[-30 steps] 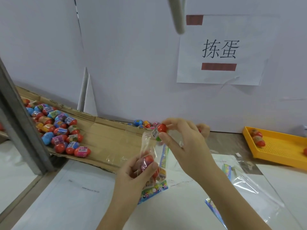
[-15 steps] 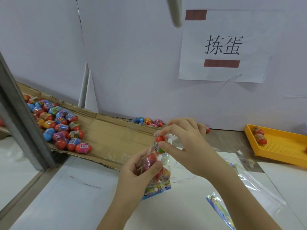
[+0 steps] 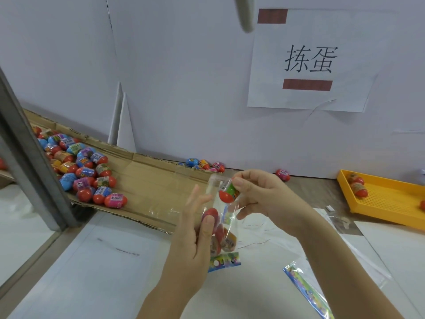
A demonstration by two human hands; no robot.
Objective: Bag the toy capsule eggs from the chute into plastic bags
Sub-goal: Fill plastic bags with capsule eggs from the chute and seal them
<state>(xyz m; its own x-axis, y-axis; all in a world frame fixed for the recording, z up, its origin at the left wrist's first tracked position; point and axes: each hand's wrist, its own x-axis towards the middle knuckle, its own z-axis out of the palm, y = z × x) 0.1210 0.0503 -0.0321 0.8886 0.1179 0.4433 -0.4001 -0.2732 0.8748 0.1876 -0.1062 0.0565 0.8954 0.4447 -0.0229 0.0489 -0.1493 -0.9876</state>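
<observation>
While the left hand pinches the plastic bag, the right hand grips a capsule egg at its mouth; next it likely needs releasing inside.

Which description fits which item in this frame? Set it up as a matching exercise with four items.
Items
1. yellow tray
2. paper sign
3. green and red egg
4. spare bag

Descriptions
A. pinched by the right hand over the plastic bag in the left hand
B. flat on the table, lower right
C. stuck on the wall
D. far right, eggs inside

Pairs: 1-D, 2-C, 3-A, 4-B
</observation>
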